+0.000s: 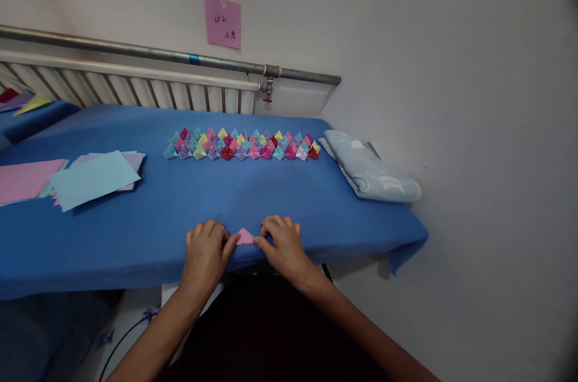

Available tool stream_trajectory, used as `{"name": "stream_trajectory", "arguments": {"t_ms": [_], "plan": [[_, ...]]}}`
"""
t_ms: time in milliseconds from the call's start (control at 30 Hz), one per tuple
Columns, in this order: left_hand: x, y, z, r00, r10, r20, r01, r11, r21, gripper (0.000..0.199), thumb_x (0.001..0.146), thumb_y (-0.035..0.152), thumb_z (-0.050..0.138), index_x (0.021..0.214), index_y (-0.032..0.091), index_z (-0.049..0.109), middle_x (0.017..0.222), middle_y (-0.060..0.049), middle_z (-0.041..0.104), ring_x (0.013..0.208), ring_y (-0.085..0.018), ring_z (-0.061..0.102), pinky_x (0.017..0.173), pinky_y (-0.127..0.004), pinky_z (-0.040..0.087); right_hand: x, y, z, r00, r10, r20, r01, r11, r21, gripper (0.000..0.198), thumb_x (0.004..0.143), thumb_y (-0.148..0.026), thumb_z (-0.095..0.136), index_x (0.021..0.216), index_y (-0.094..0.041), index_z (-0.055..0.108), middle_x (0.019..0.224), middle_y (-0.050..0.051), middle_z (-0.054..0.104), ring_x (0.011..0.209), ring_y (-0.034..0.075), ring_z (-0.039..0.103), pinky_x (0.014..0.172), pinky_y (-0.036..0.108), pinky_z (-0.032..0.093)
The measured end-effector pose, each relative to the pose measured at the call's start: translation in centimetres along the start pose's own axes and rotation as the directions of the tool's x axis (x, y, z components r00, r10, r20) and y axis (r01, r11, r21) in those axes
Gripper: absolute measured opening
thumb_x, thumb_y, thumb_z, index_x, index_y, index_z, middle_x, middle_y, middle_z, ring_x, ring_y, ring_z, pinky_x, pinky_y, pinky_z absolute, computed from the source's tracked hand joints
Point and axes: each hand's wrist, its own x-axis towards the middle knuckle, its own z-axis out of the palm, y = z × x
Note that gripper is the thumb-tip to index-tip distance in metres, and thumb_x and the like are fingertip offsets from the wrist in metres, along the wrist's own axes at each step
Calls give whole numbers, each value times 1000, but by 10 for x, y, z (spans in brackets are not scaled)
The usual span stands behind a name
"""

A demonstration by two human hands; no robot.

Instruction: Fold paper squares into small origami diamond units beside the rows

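A small pink folded paper (245, 237), triangular at its top, lies near the front edge of the blue-covered table. My left hand (206, 247) holds its left side, thumb on the paper and fingers curled. From the other side my right hand (284, 244) grips the right corner with thumb and bent fingers. The paper's outer ends are partly hidden under my thumbs. Farther back, several rows of colourful folded paper pieces (242, 146) stand close together, in pink, red, yellow, teal and purple.
At left lie loose light-blue sheets (97, 180) and pink sheets (29, 182). A folded pale-blue patterned cloth (372, 171) rests at the right end of the blue tablecloth (194, 186). Behind are a radiator (149, 90), a metal pipe (149, 53) and a pink wall note (223, 22).
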Motion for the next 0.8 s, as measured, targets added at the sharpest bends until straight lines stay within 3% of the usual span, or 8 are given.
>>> {"name": "stream_trajectory", "arguments": {"t_ms": [133,233,300,400,800], "plan": [[-2,1,-2,977,179,-115,-176,984,31,15,91,27,51,87,19,63,93,-9,63,83,-24,53,76,-38,36,1,1,-3,1000,21,18,-21,1000,-8,15,82,-26,66,72,-21,56,88,-1,62,89,19,51,74,31,28],[-4,4,-4,909,402,-112,-406,914,-9,22,93,14,44,102,21,63,98,-7,66,88,-21,56,83,-38,36,1,-1,-4,999,38,38,-37,999,-8,15,82,-27,66,72,-21,56,89,-2,62,88,18,50,73,31,27],[-8,4,-6,866,489,-104,-493,870,-15,29,92,9,40,110,18,61,103,-7,67,92,-20,58,88,-39,34,1,-2,-5,998,44,42,-44,999,0,15,83,-27,65,73,-21,57,90,-2,62,89,18,50,74,30,27],[-17,3,-8,856,506,-102,-504,862,45,37,90,4,36,118,15,58,109,-9,67,97,-21,59,94,-42,32,1,-3,-6,997,50,56,-51,999,7,15,84,-28,64,73,-21,57,90,-2,62,90,18,50,75,30,26],[-48,-4,-6,917,389,-86,-370,912,174,50,87,-2,33,130,14,52,125,-8,63,110,-24,57,102,-45,27,3,1,-5,996,39,79,-41,999,26,12,82,-27,65,74,-21,58,94,-1,63,92,18,50,76,31,25]]}}
